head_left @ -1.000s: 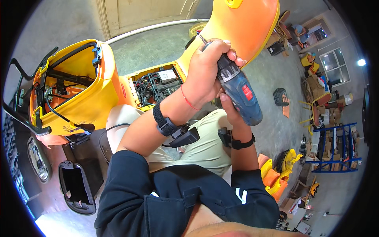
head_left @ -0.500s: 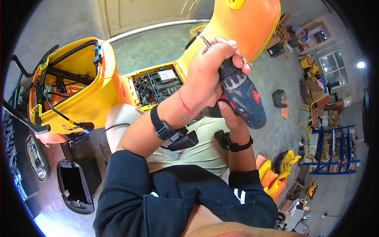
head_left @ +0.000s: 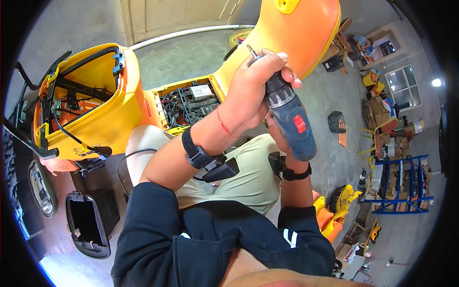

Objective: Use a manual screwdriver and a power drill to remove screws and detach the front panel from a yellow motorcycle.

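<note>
A dark blue and black cordless drill [head_left: 289, 122] is held up before me, its body tilted with the rear toward the lower right. My left hand [head_left: 251, 91] is closed around its front end, by the black chuck; a metal bit [head_left: 251, 49] sticks out above the thumb. My right hand [head_left: 278, 134] grips the drill from beneath, its fingers mostly hidden behind the tool. Past my left wrist, a yellow scooter body [head_left: 103, 112] has an uncovered compartment [head_left: 184, 105] full of wires and a silver box. An orange-yellow front panel [head_left: 299, 36] rises behind the drill.
An open-framed black box [head_left: 88, 225] stands at lower left, near a chrome-rimmed lamp [head_left: 43, 191]. A black basket [head_left: 337, 122] lies on the floor to the right. Yellow and orange panels [head_left: 330, 217], a blue metal rack [head_left: 401, 184] and cartons fill the right side.
The drill has rolled in my hands, so a red switch on its top now faces up. My right hand has shifted further behind the drill; the left stays around the front end.
</note>
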Available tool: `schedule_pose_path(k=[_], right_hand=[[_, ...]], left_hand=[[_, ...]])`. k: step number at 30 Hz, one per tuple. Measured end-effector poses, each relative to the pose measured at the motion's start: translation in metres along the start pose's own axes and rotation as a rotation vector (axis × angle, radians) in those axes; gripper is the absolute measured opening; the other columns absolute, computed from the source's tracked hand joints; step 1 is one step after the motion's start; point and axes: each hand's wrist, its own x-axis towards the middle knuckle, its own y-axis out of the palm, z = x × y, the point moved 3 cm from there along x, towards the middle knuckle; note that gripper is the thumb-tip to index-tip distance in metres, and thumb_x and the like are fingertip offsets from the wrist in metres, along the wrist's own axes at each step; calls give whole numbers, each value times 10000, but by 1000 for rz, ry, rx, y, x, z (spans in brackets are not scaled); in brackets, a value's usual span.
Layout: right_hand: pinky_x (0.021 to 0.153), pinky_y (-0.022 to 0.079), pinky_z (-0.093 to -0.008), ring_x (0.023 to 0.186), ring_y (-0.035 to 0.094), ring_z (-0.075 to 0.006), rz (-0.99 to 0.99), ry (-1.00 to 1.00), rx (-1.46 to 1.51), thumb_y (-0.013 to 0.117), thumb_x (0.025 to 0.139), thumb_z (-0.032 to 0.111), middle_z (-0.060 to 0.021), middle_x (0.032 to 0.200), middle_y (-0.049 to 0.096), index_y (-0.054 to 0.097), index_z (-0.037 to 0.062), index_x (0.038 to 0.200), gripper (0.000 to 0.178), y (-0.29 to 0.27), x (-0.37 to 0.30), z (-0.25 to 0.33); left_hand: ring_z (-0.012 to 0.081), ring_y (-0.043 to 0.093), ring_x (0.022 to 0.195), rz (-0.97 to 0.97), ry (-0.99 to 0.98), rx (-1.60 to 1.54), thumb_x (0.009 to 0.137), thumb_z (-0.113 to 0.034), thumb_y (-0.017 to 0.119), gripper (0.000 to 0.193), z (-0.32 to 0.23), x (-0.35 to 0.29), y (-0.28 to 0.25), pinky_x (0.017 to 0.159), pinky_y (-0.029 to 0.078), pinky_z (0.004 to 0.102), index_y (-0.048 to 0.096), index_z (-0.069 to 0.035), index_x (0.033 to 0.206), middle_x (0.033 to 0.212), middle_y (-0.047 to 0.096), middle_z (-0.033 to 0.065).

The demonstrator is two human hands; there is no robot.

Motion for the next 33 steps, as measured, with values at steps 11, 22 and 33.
schedule_pose_path(k=[11,22,33], right_hand=[[805,507,-299,863,617,-124,15,85,855,601,913,52,-58,981,662,611,20,1175,264,-3,-15,-11],[788,508,-310,833,615,-138,-2,70,885,613,906,115,-92,1070,647,592,-21,1208,331,-34,-47,-38],[743,522,-331,789,630,-186,-505,320,784,656,890,81,-161,1078,668,590,-42,1206,346,-117,-195,-112]], left_hand=[[321,612,1140,86,28,94,1025,-518,394,589,-2,-4,12,962,514,456,491,-10,1308,1204,602,147],[256,566,1158,37,93,141,1057,-381,452,303,-13,20,-19,1024,426,445,594,-114,1081,1155,631,59],[86,600,788,36,-487,924,1036,-201,552,289,77,51,-110,757,529,228,647,30,1182,989,647,24]])
